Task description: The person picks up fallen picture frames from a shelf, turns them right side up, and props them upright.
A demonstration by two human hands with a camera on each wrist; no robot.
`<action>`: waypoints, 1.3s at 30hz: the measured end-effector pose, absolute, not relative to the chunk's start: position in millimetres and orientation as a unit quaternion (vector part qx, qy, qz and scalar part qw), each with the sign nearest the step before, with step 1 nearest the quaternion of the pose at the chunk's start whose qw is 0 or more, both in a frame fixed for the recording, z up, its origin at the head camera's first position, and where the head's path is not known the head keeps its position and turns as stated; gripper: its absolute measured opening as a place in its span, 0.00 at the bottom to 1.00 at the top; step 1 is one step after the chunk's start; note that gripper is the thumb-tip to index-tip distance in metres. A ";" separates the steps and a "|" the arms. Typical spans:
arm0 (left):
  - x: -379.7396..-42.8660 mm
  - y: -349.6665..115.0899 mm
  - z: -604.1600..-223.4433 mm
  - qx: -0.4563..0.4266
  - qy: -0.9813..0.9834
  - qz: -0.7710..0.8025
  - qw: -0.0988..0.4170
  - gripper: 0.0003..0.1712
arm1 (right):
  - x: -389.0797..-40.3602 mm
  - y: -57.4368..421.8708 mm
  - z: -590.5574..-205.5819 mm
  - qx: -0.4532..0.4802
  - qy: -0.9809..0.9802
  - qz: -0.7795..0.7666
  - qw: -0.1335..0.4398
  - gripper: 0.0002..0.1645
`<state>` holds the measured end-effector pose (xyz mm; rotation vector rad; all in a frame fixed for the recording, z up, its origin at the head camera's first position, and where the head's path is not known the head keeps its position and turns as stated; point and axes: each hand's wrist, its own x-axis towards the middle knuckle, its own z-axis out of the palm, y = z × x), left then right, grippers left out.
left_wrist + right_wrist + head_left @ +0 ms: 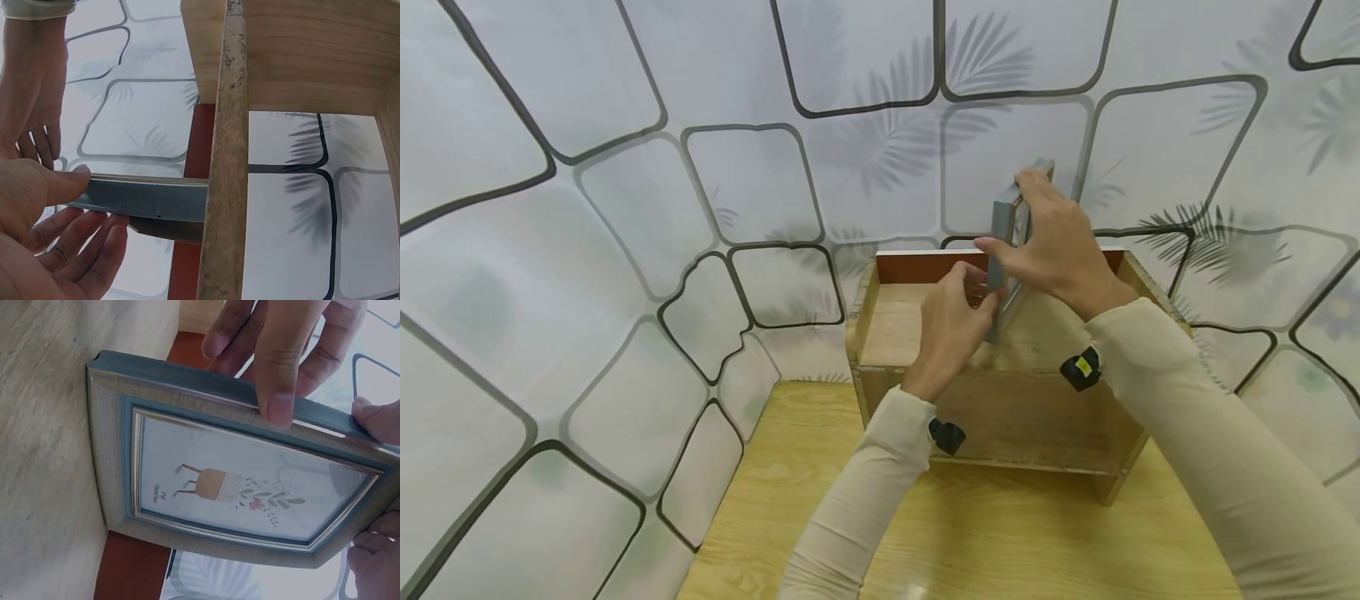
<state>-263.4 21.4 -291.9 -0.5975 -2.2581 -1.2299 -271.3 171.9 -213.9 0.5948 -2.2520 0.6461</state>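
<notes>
A grey-blue picture frame stands upright on the upper board of a wooden shelf unit. Its print of a small vase with flowers shows under glass in the right wrist view. My left hand pinches the near edge low down, its thumb on the face and its fingers behind. Higher up, my right hand grips the frame with the thumb on the near edge and fingers over the top. In the left wrist view, the frame's side edge lies between my left thumb and fingers.
The shelf unit has a red-brown back strip and an open lower compartment. It stands on a yellow wood-grain table. Patterned wall covering rises behind and to the left.
</notes>
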 end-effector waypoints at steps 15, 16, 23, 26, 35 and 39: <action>-262.1 11.5 -296.9 -0.230 -0.833 -0.451 0.223 0.12 | -271.4 186.6 -214.4 0.254 -0.868 0.251 0.344 0.52; -261.9 11.1 -297.2 -0.232 -0.835 -0.446 0.222 0.11 | -271.6 187.4 -214.7 0.260 -0.865 0.253 0.347 0.52; -261.9 10.5 -298.2 -0.244 -0.840 -0.445 0.191 0.14 | -273.0 190.9 -214.8 0.295 -0.845 0.256 0.365 0.50; -261.5 10.5 -297.9 -0.254 -0.841 -0.442 0.181 0.14 | -273.8 192.5 -214.6 0.298 -0.845 0.261 0.360 0.51; -262.2 13.5 -298.7 -0.270 -0.844 -0.424 0.184 0.14 | -275.4 196.9 -214.2 0.302 -0.848 0.277 0.336 0.52; -263.0 15.1 -299.6 -0.268 -0.847 -0.417 0.192 0.14 | -275.7 199.5 -214.2 0.306 -0.846 0.291 0.325 0.52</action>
